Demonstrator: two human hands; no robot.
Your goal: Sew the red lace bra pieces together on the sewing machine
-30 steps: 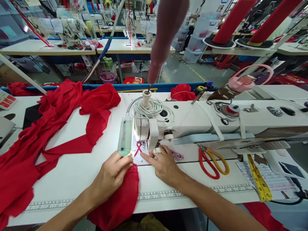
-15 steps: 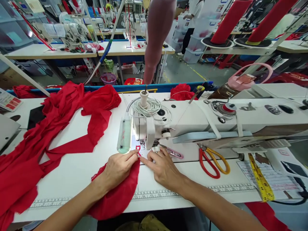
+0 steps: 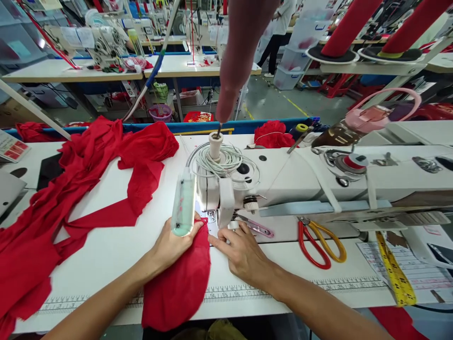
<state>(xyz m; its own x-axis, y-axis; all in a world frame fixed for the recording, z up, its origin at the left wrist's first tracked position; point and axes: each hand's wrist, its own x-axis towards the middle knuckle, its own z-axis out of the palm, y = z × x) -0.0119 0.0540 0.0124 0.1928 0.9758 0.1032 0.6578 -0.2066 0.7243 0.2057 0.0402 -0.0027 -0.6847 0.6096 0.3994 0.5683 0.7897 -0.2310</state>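
Observation:
My left hand (image 3: 173,243) lies on a piece of red fabric (image 3: 179,283) just in front of the needle area of the white sewing machine (image 3: 300,182); its fingers press the cloth's upper edge, partly hidden behind the machine's lamp (image 3: 184,203). My right hand (image 3: 242,250) rests flat on the table to the right of the fabric, fingers stretched toward the presser foot, touching the cloth's edge. The fabric hangs over the table's front edge.
A large heap of red fabric (image 3: 71,189) covers the table's left side. Orange-handled scissors (image 3: 320,238), pink thread snips (image 3: 258,229) and a yellow tape measure (image 3: 394,274) lie right of my hands. Big red thread cones (image 3: 339,28) stand behind. Other sewing stations fill the background.
The red fabric has been pushed forward under the machine head; the small red end seen by the needle is now covered. Both hands moved slightly toward the needle.

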